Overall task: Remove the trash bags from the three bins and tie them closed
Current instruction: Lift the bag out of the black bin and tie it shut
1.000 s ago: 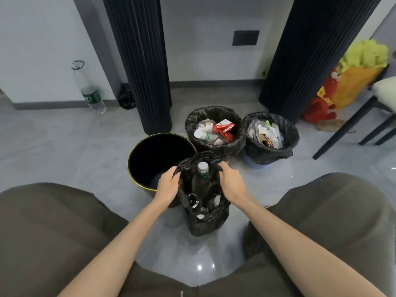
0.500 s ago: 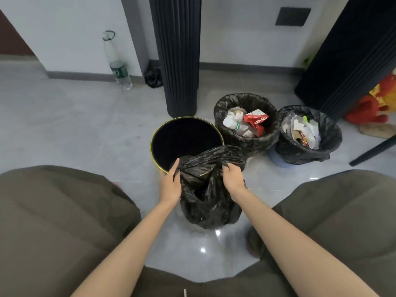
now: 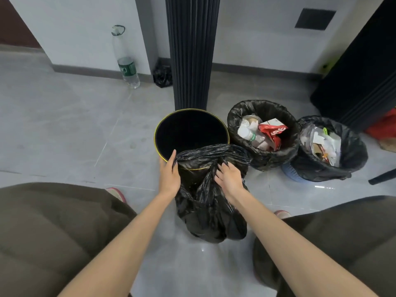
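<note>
Wide open grey floor [image 3: 75, 129] to the left; tighter on the right, with two lined bins pressed side by side and a dark pleated column [image 3: 191, 50] rising just behind the empty bin [image 3: 155, 138]. On the red wrapper [image 3: 271, 133], white lettering too crumpled to read; on the plastic bottle [image 3: 126, 67] leaning at the wall, a green label too small to read. Dark bare interior within the yellow-rimmed empty bin; bottles, paper and the wrapper in the middle bin [image 3: 233, 116]; white paper and scraps in the right bin [image 3: 353, 151]. Standing on the floor between the knees, overlapping the empty bin's near rim: the trash bag [image 3: 210, 206], mouth stretched wide. Hands apart; left hand [image 3: 170, 176] holding the mouth's left edge, fingers hidden behind plastic; right hand [image 3: 230, 179] clawed into folds at the right.
</note>
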Motion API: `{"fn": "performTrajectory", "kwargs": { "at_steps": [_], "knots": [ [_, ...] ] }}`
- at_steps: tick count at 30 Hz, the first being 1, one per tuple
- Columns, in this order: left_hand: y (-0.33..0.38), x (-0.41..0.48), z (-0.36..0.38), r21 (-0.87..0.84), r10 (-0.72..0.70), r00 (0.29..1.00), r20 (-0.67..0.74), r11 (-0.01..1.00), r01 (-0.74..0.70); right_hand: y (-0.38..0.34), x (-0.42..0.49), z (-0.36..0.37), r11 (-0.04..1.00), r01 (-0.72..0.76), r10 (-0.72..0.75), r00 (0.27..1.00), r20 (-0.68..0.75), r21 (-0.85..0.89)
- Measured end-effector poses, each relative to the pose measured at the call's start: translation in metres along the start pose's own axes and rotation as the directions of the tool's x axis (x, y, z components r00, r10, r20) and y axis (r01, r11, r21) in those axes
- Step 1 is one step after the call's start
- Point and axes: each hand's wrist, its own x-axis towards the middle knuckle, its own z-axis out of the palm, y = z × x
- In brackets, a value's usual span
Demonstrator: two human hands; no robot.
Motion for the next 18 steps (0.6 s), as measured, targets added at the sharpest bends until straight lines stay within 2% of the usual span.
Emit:
{"fn": "performTrajectory", "kwargs": {
  "at_steps": [5, 10, 18],
  "knots": [
    [-0.001, 0.053, -0.003, -0.016, 0.051, 0.998, -0.022, 0.999, -0.051, -0.014, 0.040, 0.018, 0.999, 0.018, -0.017, 0.999, 0.029, -0.031],
    [0.003, 0.100, -0.002, -0.067, 0.083, 0.997, -0.002, 0.994, -0.083, -0.035, 0.070, 0.036, 1.000, 0.003, -0.004, 0.998, 0.068, 0.021],
    [0.019, 0.130, -0.010, -0.122, -0.046, 0.999, 0.019, 0.991, 0.048, -0.048, 0.095, 0.049, 0.998, -0.028, 0.020, 0.988, 0.155, 0.051]
  ]
}}
